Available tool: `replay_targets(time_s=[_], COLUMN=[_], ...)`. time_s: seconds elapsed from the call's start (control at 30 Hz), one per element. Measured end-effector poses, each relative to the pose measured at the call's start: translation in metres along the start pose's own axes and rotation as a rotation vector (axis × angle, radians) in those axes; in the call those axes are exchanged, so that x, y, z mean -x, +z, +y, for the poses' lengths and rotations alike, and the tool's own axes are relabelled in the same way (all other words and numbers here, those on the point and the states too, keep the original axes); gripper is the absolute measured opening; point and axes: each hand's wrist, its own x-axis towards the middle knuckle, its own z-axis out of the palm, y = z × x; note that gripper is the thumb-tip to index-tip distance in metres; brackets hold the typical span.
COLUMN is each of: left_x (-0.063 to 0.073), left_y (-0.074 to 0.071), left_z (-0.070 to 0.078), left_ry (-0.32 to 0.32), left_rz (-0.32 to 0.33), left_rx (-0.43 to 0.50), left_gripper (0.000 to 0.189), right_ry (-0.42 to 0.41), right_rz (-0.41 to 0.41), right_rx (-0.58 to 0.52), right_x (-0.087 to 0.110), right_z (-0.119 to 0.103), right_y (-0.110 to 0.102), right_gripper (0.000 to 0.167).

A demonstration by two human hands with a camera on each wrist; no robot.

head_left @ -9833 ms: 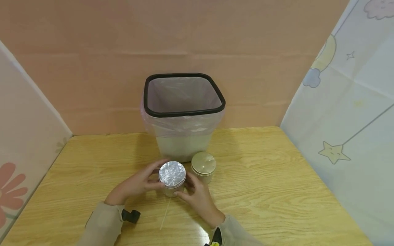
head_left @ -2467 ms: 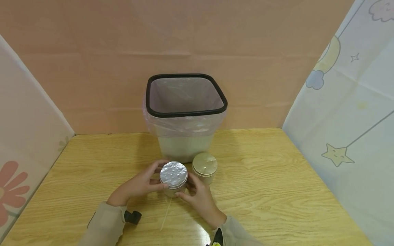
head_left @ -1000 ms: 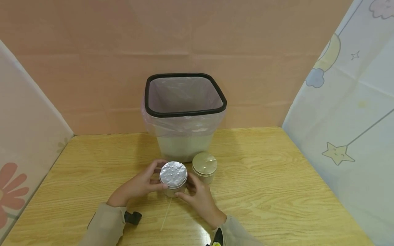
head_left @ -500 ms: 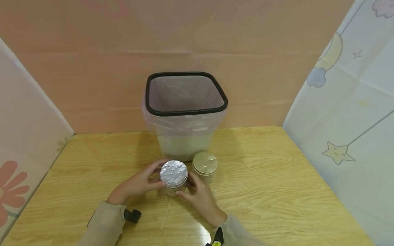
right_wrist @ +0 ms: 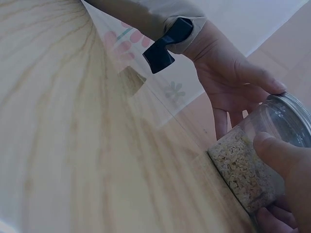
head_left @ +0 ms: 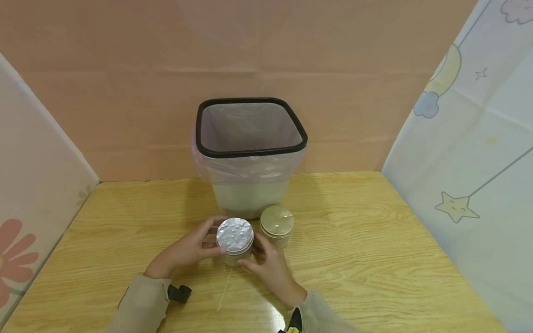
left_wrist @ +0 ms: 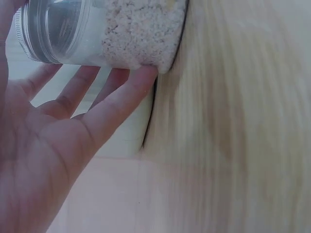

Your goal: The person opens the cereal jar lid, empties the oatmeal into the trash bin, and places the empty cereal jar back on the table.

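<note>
A clear jar point(left_wrist: 141, 34) with a silver lid point(head_left: 235, 235) stands upright on the wooden table, both of my hands around it. Pale, crumbly flakes point(right_wrist: 243, 165) fill its lower part; the upper part is see-through. From the left, my left hand point(head_left: 188, 247) grips it, thumb at the lid's rim and fingers round the far side. My right hand point(head_left: 268, 268) holds the right side lower down, with the thumb on the front wall. A second jar with a gold lid point(head_left: 277, 221) stands just behind the right hand, partly hidden by it.
Behind the jars stands a pale bin point(head_left: 250, 196) with a black rim and a pinkish liner. A thin pale strip point(head_left: 225, 289) runs on the table point(head_left: 366, 259) in front of the silver-lidded jar. Cloth walls surround the back and both sides.
</note>
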Motion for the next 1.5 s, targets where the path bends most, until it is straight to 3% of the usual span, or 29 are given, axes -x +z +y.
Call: replay_targets(time_s=[0.4,0.57,0.9,1.3,1.5], left_x=[0.0025,0.0024,0.0008,-0.0004,-0.0011], left_y=[-0.0040,-0.0036,-0.0011,-0.0016,-0.0010], left_z=[-0.0008,-0.0015,0.0006,-0.0011,-0.0001], left_ry=[-0.011,0.017,-0.019,0.012,-0.011], left_rz=[-0.037,-0.038,0.001,-0.029,-0.024], left_rx=[0.096,0.079,0.052,0.069,0.040], left_gripper=[0.076,0.072,0.070,0.076,0.073], right_ry=[-0.016,-0.002,-0.006,-0.028,-0.018], right_rz=[0.001,0.003,0.002,0.009,0.005], right_rx=[-0.014,0.000,0.002,0.017,0.017], right_x=[-0.0004,-0.0003,-0.0001,0.0001,0.0003], right_z=[0.0016,0.0014,0.0013,0.0022,0.0024], right_y=[0.0008,0.0008,0.0006,0.0004,0.0003], right_gripper=[0.068,0.068,0.068,0.066,0.068])
